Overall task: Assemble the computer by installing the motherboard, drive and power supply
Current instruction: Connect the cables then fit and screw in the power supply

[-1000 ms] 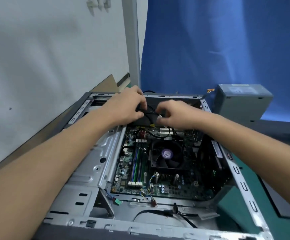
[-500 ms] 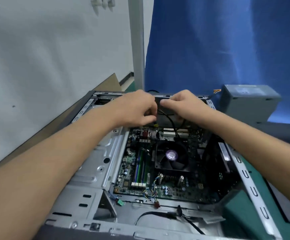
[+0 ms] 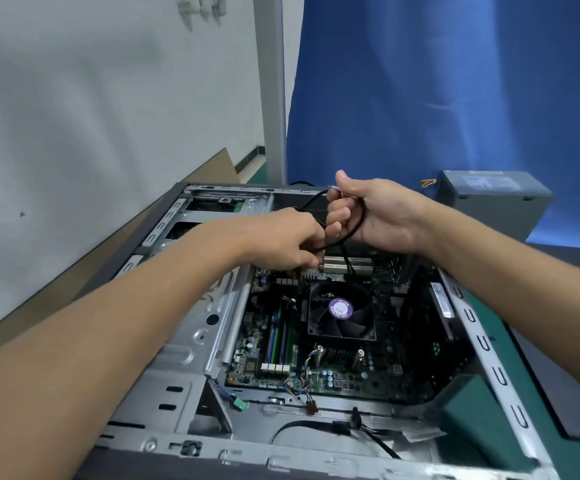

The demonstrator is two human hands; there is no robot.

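Both hands hold one black cable [image 3: 357,226]: right hand [image 3: 384,216] fisted round its loop, left hand [image 3: 281,240] pinching it lower; motherboard [image 3: 316,372] sits in the case [image 3: 483,344] beneath them, power supply [image 3: 493,202] outside beyond the right hand, so cable routing seems current, plugging it in next.

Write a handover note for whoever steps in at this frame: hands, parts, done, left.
Right hand grips looped black cables above the case; left hand pinches the same cables.
Motherboard sits in the case. Power supply stands outside, beyond its right far corner.
Done: motherboard in place. Left: route cables, fit power supply; drive not identifiable.
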